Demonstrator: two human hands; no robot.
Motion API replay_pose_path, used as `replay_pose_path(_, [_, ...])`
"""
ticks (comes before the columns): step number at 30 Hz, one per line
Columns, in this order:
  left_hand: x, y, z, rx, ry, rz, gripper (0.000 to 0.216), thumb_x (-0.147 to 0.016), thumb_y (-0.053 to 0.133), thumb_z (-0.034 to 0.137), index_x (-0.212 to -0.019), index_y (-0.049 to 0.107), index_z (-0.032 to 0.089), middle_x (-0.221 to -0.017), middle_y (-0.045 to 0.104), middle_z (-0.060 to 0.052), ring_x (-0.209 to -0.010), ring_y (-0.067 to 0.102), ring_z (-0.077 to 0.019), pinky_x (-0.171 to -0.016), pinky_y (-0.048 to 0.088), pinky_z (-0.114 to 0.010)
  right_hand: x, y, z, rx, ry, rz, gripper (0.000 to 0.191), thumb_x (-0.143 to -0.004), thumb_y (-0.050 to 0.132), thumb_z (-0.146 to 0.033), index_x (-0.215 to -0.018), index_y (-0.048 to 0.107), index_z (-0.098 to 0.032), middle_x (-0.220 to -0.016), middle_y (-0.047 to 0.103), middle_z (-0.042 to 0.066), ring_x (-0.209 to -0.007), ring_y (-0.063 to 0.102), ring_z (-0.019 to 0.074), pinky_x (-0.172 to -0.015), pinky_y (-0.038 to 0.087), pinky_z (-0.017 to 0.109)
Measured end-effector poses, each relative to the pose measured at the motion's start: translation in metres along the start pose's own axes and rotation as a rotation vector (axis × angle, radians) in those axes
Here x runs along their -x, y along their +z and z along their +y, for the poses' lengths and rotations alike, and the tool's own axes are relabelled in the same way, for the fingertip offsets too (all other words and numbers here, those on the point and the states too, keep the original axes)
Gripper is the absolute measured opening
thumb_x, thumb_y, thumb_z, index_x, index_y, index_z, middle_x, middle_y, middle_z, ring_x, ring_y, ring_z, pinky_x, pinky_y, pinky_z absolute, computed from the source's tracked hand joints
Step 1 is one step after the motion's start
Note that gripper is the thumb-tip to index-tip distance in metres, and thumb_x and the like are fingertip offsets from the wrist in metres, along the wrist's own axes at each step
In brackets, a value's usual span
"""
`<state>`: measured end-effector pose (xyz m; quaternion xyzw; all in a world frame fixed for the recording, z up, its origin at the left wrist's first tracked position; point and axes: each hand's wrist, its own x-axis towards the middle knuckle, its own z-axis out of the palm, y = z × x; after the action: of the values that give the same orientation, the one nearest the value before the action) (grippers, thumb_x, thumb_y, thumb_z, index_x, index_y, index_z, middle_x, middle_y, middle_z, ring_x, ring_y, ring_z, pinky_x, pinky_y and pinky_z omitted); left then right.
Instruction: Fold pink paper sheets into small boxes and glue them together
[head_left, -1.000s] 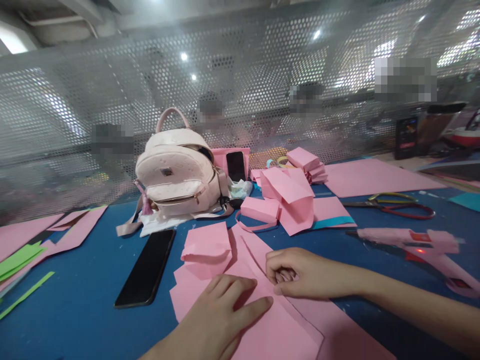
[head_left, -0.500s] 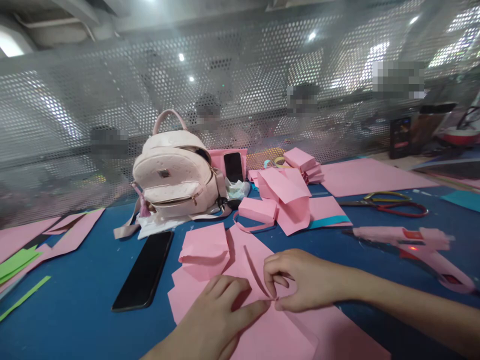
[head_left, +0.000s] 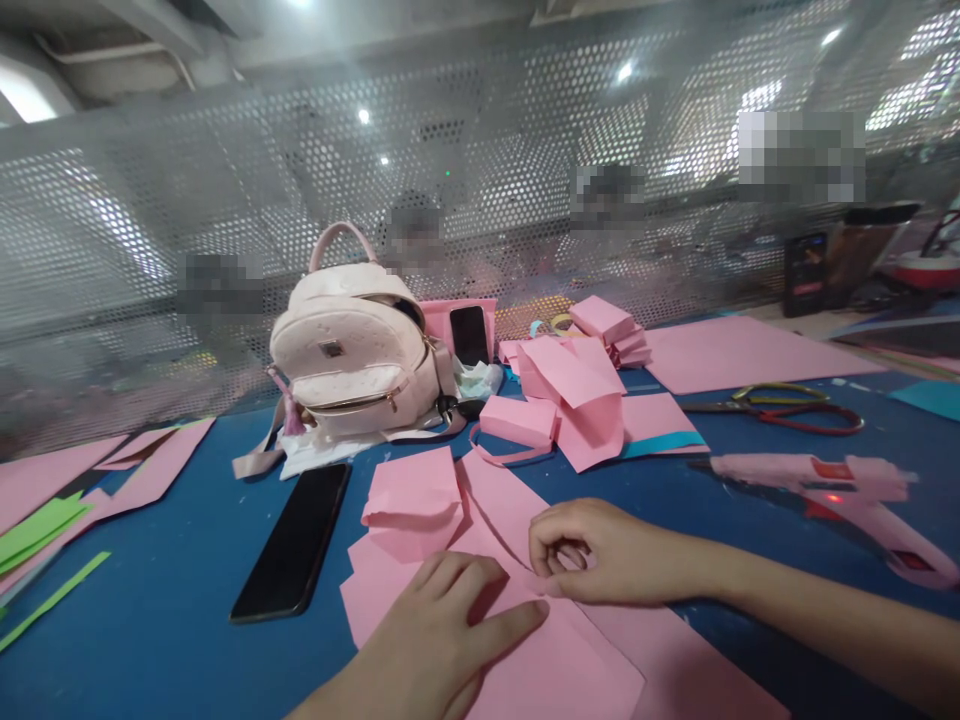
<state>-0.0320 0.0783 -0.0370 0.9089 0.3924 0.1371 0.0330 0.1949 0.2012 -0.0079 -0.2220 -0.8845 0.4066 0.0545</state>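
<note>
The pinch at the edge of the top pink sheet [head_left: 566, 665] has just loosened. Half a second ago the right hand [head_left: 600, 552] had its thumb and forefinger drawn in on that edge, raising a small pucker beside the left thumb; now the pucker is gone, the edge lies lower, and the dark gap beneath it, just above the hands, looks narrower. I judge this to mean that the paper is being worked along the edge bit by bit, with this spot eased down for the moment; whether the edge is stuck to the bottom pink sheet [head_left: 649, 645], I cannot tell.

The left hand [head_left: 442, 620] rests palm down on the top sheet as it did before, its thumb stretched away from the fingers and its tip close to the right thumb. The right hand is curled on its side, thumb and forefinger nearly meeting; I cannot tell if they grip any paper.

Both sheets lie on the blue table [head_left: 165, 600] right under the hands, the top one overlapping the bottom one. Beyond the left hand sits a folded pink piece [head_left: 412, 490], unmoved. The glue gun [head_left: 814, 475] lies off to the right, untouched, its red light [head_left: 835, 499] on
</note>
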Motion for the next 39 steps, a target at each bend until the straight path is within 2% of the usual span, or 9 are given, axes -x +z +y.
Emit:
replay_pose_path(7, [0.000, 0.006, -0.002, -0.025, 0.021, 0.052, 0.079, -0.071, 0.047, -0.005, -0.143, 0.045, 0.026, -0.109, 0.052, -0.009, -0.098, 0.049, -0.0244, -0.083, 0.048, -0.039, 0.003, 0.001, 0.004, -0.065, -0.082, 0.020, 0.006, -0.079, 0.064, -0.017, -0.084, 0.067, -0.018, -0.082, 0.062, -0.001, -0.072, 0.054, 0.0110, -0.067, 0.042, 0.020])
replay_pose_path(12, [0.002, 0.009, -0.003, -0.029, 0.009, 0.064, 0.079, -0.071, 0.049, -0.004, -0.143, 0.045, 0.029, -0.115, 0.051, -0.009, -0.100, 0.048, -0.0245, -0.084, 0.047, -0.039, 0.002, 0.002, 0.004, -0.069, -0.062, 0.022, 0.016, -0.068, 0.068, -0.014, -0.083, 0.068, -0.019, -0.082, 0.067, -0.003, -0.072, 0.054, 0.0115, -0.066, 0.043, 0.021])
replay_pose_path(15, [0.002, 0.009, -0.002, -0.019, 0.011, 0.073, 0.078, -0.072, 0.049, -0.003, -0.143, 0.046, 0.029, -0.120, 0.052, -0.009, -0.101, 0.049, -0.0240, -0.086, 0.046, -0.038, 0.002, 0.004, 0.001, -0.076, -0.008, 0.034, 0.017, -0.065, 0.069, -0.013, -0.081, 0.068, -0.018, -0.079, 0.068, -0.002, -0.071, 0.055, 0.0118, -0.065, 0.043, 0.020])
replay_pose_path(20, [0.001, 0.002, -0.001, 0.009, 0.012, 0.046, 0.076, -0.074, 0.048, -0.003, -0.144, 0.045, 0.027, -0.128, 0.052, -0.010, -0.104, 0.050, -0.0233, -0.087, 0.045, -0.037, 0.005, 0.004, -0.010, -0.017, 0.157, 0.026, 0.009, -0.068, 0.066, -0.014, -0.076, 0.067, -0.018, -0.066, 0.063, -0.003, -0.063, 0.058, 0.0114, -0.056, 0.040, 0.019])
replay_pose_path(24, [0.001, -0.001, 0.000, 0.023, 0.002, 0.020, 0.076, -0.076, 0.051, -0.001, -0.145, 0.043, 0.028, -0.130, 0.051, -0.010, -0.105, 0.050, -0.0237, -0.087, 0.045, -0.037, 0.009, 0.004, -0.016, 0.081, 0.224, 0.048, 0.005, -0.070, 0.066, -0.017, -0.075, 0.069, -0.019, -0.072, 0.068, -0.001, -0.068, 0.061, 0.0138, -0.059, 0.039, 0.021])
replay_pose_path(33, [0.001, -0.004, 0.001, 0.050, -0.022, -0.021, 0.075, -0.076, 0.049, -0.002, -0.145, 0.043, 0.029, -0.127, 0.052, -0.010, -0.103, 0.050, -0.0239, -0.086, 0.045, -0.039, 0.005, 0.004, -0.007, 0.067, 0.120, 0.052, 0.014, -0.069, 0.062, -0.011, -0.078, 0.069, -0.019, -0.079, 0.065, -0.002, -0.069, 0.058, 0.0115, -0.060, 0.039, 0.020])
replay_pose_path(39, [0.001, -0.002, 0.000, 0.036, -0.027, -0.008, 0.078, -0.074, 0.050, -0.002, -0.145, 0.043, 0.030, -0.133, 0.050, -0.010, -0.107, 0.049, -0.0245, -0.088, 0.046, -0.038, 0.003, 0.001, -0.004, 0.011, 0.140, 0.029, 0.012, -0.069, 0.063, -0.013, -0.077, 0.070, -0.018, -0.075, 0.061, -0.002, -0.065, 0.056, 0.0111, -0.057, 0.039, 0.020])
